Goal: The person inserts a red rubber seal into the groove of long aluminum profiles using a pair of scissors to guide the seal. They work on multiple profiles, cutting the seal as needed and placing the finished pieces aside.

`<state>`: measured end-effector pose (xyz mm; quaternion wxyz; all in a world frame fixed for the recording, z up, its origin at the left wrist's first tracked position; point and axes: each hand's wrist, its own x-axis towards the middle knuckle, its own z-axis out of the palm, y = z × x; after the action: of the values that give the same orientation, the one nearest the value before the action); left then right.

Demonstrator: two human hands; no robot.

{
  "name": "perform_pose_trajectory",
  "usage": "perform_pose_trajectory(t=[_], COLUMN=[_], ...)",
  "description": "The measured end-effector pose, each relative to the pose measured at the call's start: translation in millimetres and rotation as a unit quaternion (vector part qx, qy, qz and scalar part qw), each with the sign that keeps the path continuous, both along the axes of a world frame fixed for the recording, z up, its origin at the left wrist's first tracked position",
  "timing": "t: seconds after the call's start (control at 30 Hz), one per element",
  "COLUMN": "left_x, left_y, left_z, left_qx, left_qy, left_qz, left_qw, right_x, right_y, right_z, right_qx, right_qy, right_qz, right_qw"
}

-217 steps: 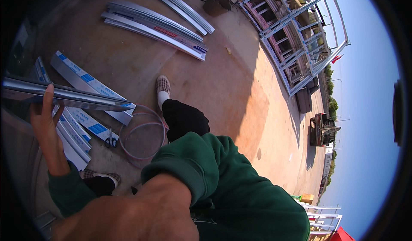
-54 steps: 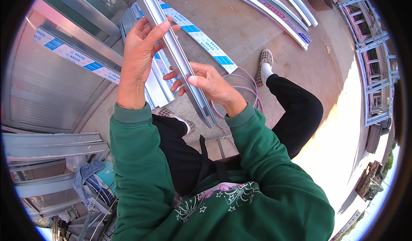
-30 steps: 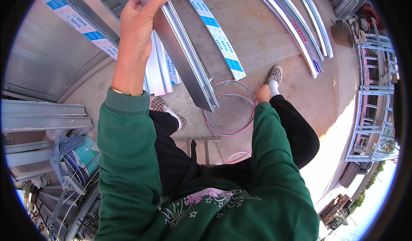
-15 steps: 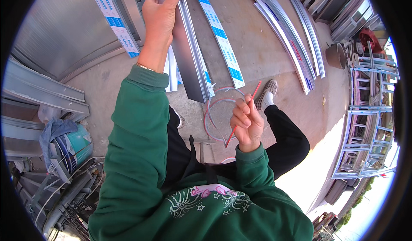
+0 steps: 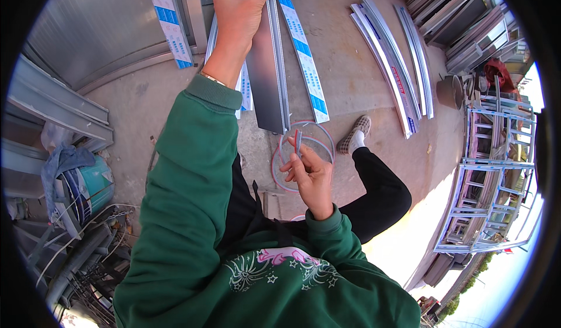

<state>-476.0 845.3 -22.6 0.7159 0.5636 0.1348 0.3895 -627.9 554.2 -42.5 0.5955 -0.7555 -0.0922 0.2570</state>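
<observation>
My left hand (image 5: 241,14) is closed around the upper part of a long grey metal profile (image 5: 266,71) with ribbed grooves along its right edge. The profile slants down toward me, its lower end between my legs. Just below that end, my right hand (image 5: 312,179) pinches the end of a thin red and grey strip (image 5: 297,143) between thumb and fingers. A loose coil of similar red and grey strip (image 5: 332,153) lies on the floor behind that hand.
Film-covered profiles (image 5: 304,56) lie left and right of the held one. More long profiles (image 5: 388,65) rest farther right. A bucket (image 5: 450,91) and stacked frames (image 5: 461,182) stand at the right. At the left are a teal drum (image 5: 98,185) and metal scrap.
My right hand has moved left and turned, bringing the strip close to the profile's lower end. The red length that stuck out through its fingers no longer shows. My left hand keeps its grip.
</observation>
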Motion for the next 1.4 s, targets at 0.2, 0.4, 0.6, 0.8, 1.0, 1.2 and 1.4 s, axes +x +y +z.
perform_pose_trajectory(t=[0.2, 0.4, 0.6, 0.8, 1.0, 1.2, 1.4], left_x=[1, 1, 1, 3, 6, 8, 12], left_y=[1, 0, -3, -6, -6, -9, -15], left_z=[-1, -1, 1, 1, 1, -3, -10], left_qx=[0.004, 0.020, 0.021, 0.030, 0.058, 0.101, 0.145], left_qy=[0.005, 0.019, 0.015, 0.031, 0.034, 0.063, 0.119], left_qz=[0.006, 0.014, 0.012, 0.024, 0.056, 0.088, 0.117], left_qw=[1.000, 1.000, 1.000, 0.999, 0.996, 0.989, 0.975], right_x=[-2, -2, -2, -1, -2, 5, 16], right_y=[4, 3, 1, -1, -2, 4, 14], right_z=[0, -3, -4, -3, -1, -4, -17], right_qx=[-0.058, -0.059, -0.060, -0.074, -0.057, 0.019, -0.035], right_qy=[-0.019, -0.026, -0.028, -0.044, -0.076, 0.034, -0.080], right_qz=[0.015, 0.018, 0.028, 0.003, -0.001, -0.020, 0.039], right_qw=[0.998, 0.998, 0.997, 0.996, 0.995, 0.999, 0.995])
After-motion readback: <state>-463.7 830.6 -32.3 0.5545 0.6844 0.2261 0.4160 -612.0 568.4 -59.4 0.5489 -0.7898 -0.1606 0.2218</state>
